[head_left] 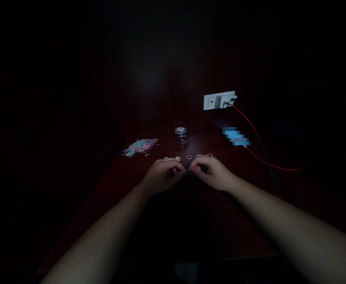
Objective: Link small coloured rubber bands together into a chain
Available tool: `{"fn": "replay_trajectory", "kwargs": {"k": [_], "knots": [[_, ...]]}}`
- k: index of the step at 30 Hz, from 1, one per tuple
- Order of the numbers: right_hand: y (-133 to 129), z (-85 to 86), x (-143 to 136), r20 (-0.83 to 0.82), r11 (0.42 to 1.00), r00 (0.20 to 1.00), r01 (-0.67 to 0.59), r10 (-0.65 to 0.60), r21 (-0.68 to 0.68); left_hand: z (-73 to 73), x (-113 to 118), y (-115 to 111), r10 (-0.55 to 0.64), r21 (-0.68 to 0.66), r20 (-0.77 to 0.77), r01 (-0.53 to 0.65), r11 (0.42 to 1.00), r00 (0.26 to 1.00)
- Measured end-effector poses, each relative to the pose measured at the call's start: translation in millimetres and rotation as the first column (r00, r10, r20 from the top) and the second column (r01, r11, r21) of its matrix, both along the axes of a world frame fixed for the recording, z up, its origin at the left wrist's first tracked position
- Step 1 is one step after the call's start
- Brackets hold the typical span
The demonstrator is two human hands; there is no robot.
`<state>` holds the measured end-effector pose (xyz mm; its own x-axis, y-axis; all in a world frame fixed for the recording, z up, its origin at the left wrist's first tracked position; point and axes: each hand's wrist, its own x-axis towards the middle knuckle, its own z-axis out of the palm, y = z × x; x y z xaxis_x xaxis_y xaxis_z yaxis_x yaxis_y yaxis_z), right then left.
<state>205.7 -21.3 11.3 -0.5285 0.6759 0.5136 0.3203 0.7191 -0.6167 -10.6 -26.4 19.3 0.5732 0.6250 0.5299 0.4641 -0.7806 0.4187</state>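
My left hand [164, 174] and my right hand [213, 172] meet near the middle of the dark red table, each closed in a pinch. Between their fingertips stretches a thin greenish band [187, 170], held at both ends. Just beyond my hands lie small ring-shaped bands in a row: a yellow one [177, 158], a pink one [189, 157] and an orange-pink one [210, 155], with bits of others partly hidden by my fingers. To the left is a tangled pile of colourful bands [140, 147].
A clear jar with a lid [180, 132] stands behind the row. On the wall is a white socket [211, 101] with a plug and a red cable [247, 118]. A pixelated blue-lit device [236, 136] lies at right, near a black cable. The table's front edge [250, 257] shows below.
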Motion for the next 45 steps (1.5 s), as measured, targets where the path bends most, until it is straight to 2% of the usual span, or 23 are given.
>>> {"fn": "replay_trajectory", "kwargs": {"k": [17,27,37,45], "knots": [[4.3,-1.8,0.4,-0.019,1.000,1.000,0.012,-0.013,-0.007,2.7,-0.2,-1.0,0.022,-0.015,-0.040,-0.023,1.000,0.999],[1.4,-0.6,-1.6,-0.008,0.999,1.000,0.017,-0.017,-0.034,-1.6,-1.1,0.9,0.014,-0.025,-0.035,-0.015,1.000,0.999],[0.6,-0.2,-1.1,0.000,0.999,1.000,0.023,-0.023,-0.040,-0.3,-0.7,1.0,0.044,-0.004,-0.036,-0.044,0.999,0.998],[1.9,-0.6,0.6,0.008,1.000,1.000,0.000,0.001,-0.023,0.6,-0.4,2.2,0.012,0.032,-0.006,-0.011,0.999,1.000]]}}
